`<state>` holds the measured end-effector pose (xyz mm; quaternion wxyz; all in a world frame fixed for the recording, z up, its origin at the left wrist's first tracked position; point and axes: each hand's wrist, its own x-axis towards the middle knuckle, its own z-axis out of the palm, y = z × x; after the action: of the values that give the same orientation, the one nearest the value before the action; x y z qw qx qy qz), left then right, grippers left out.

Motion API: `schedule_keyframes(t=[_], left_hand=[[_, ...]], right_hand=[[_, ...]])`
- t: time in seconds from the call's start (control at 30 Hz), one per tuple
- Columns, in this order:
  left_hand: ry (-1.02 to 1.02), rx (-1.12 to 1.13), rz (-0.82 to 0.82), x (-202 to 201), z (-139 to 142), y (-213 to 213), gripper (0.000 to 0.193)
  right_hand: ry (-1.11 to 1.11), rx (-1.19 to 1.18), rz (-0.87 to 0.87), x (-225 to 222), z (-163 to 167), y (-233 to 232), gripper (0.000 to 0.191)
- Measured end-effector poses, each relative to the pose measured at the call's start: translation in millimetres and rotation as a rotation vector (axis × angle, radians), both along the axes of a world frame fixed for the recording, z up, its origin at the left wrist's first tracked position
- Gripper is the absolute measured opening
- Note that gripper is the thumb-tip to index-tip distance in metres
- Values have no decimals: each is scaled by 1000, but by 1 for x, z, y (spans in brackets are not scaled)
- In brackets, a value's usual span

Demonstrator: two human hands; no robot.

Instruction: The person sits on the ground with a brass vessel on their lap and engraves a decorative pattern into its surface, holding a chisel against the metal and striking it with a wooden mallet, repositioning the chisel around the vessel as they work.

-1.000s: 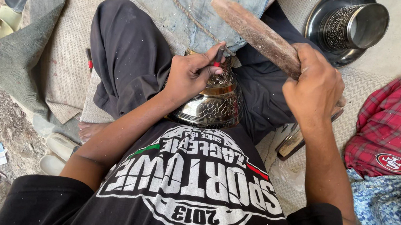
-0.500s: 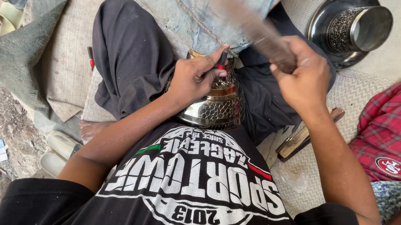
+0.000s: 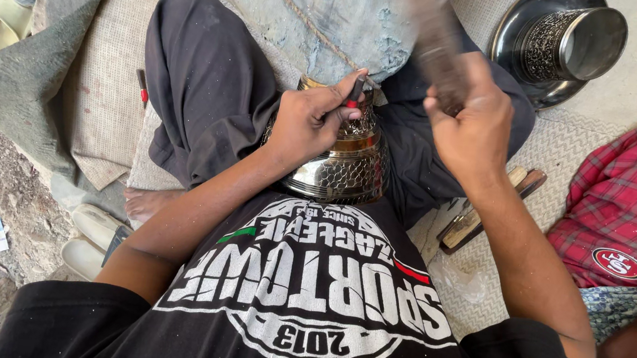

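An engraved silver and brass vessel rests in my lap between my crossed legs. My left hand lies on top of it, pinching a thin punch with a red band upright against the metal. My right hand is closed around a wooden mallet, raised and motion-blurred above and right of the punch. A faded denim cloth with a cord lies just beyond the vessel.
A second engraved metal pot lies on a dark tray at the top right. Wooden tools rest on the woven mat by my right leg. Another person in a red plaid shirt sits at the right. Sandals and dirt ground lie at the left.
The mallet has swung from a tilted, raised position to a steeper one, and my right hand has shifted left toward the punch. My left hand keeps its place on the vessel.
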<state>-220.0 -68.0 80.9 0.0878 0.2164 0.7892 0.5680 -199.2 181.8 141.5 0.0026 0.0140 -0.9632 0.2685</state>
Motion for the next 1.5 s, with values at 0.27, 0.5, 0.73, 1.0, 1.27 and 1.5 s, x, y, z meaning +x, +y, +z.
schedule_keyframes(t=[0.27, 0.5, 0.73, 1.0, 1.27, 1.5], left_hand=[[34, 26, 0, -7, 1, -3, 38], [-5, 41, -3, -14, 4, -8, 44], [37, 2, 8, -18, 8, -10, 57], [19, 27, 18, -21, 0, -13, 30], [20, 73, 31, -23, 0, -17, 30], [37, 53, 6, -28, 5, -19, 14]], right_hand=[[-65, 18, -36, -1, -2, -7, 33], [-85, 217, -3, -10, 12, -11, 35], [-16, -747, -190, -23, 11, -25, 44], [58, -43, 46, -23, 4, -17, 43], [-8, -208, -100, -24, 1, -27, 32], [54, -55, -25, -22, 11, -35, 43]])
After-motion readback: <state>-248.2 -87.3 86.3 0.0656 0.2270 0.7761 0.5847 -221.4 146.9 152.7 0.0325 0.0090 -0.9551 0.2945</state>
